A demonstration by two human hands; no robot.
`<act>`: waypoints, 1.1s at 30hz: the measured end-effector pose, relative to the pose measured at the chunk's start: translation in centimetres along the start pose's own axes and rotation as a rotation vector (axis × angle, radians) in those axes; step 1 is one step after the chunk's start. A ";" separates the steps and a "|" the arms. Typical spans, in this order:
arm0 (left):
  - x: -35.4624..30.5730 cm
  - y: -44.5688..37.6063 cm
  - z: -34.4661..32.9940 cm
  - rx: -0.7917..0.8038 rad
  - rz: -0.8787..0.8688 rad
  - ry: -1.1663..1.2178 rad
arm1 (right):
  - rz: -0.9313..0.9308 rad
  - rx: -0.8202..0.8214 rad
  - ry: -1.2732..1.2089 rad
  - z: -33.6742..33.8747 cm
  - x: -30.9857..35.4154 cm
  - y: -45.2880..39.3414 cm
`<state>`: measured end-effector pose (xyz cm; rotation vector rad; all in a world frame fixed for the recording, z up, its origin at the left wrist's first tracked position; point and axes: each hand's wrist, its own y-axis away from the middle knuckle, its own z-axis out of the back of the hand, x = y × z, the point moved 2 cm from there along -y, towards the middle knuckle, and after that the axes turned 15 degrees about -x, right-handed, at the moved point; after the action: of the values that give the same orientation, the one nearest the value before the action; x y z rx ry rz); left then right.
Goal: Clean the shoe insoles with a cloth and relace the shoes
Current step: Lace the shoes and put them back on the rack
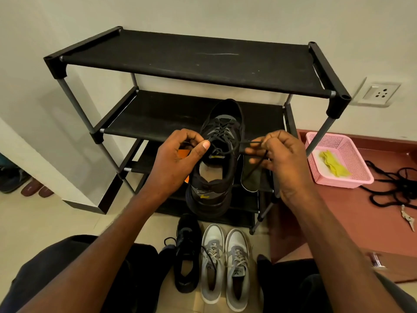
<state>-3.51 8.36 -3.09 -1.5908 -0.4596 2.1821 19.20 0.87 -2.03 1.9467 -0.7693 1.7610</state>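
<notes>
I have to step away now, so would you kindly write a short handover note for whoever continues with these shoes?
Left hand pinches one lace end, right hand the other, at the black shoe propped on the rack.
Its eyelets look laced; the bow is not tied.
A dark insole lies on the rack beside it.
Yellow cloth sits in the pink basket.
Second black shoe and grey pair wait on the floor; loose laces lie right.

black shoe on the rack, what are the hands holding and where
Both hold its lace. The left hand pinches one end by the top eyelets; the right hand pinches the other end of the lace beside the shoe.
</notes>
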 end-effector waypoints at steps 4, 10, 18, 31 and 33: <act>0.0 0.0 0.0 -0.007 0.002 0.005 | 0.121 0.065 0.123 0.5 -0.4 0.0; -0.1 0.0 -0.2 0.000 0.012 0.028 | 0.282 0.226 0.346 -1.6 -0.9 1.3; 0.1 -0.1 0.0 0.046 0.069 0.067 | 0.306 0.106 0.365 -2.5 -0.7 1.6; 1.0 -1.0 2.8 -0.255 0.427 0.190 | 0.187 0.101 0.248 -2.4 -1.3 1.2; 1.4 -0.7 2.8 -0.244 0.339 0.025 | 0.186 0.092 0.238 -2.5 -1.3 1.1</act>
<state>-6.46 9.62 -3.04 -1.9451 -0.4947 2.4244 16.50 1.74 -3.04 1.7242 -0.8197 2.1266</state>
